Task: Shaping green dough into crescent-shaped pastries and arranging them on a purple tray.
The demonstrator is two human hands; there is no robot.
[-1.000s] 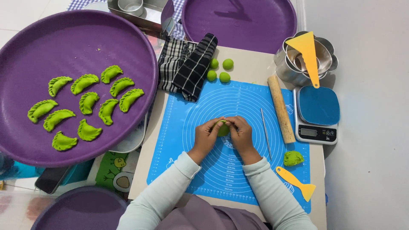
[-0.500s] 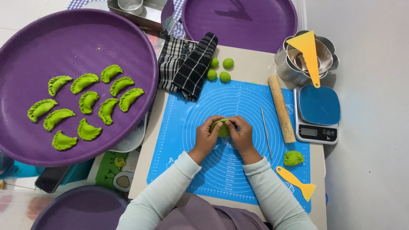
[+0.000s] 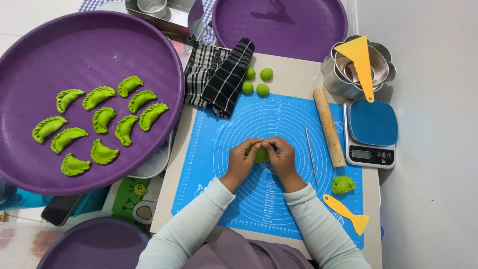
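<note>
Little has moved since the earlier frames: both hands stay together over the middle of the blue mat, fingers only slightly shifted around the green dough piece.

The left hand and right hand are curled with fingertips meeting, pinching the dough piece between them; it sits just above the mat, mostly hidden by the fingers.

Nothing like a package shows near the hands. A green and white printed card lies at the surface's lower left edge, partly tucked under the large purple tray. That tray carries ten folded green dumplings.

Right of the hands lie a thin metal pick, a wooden rolling pin and a blue-topped kitchen scale. A small green dough lump and a yellow scraper rest on the mat's lower right. Four green dough balls sit beside a checked cloth.
</note>
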